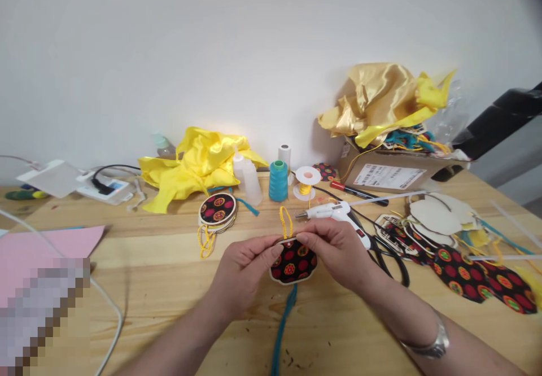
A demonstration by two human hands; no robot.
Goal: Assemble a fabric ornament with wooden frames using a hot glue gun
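Teal ribbon (283, 322) trails below the patterned pendant (292, 267) pinched by left hand (242, 269) and right hand (344, 252), the box label (393, 176) unreadable.

Pink sheet (29, 257) at left; gold cloth (381, 94) atop cardboard box (436, 173).

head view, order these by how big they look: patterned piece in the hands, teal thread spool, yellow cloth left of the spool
1. Yellow cloth
2. Patterned piece, though nearness to the camera enlarges it
3. Teal thread spool
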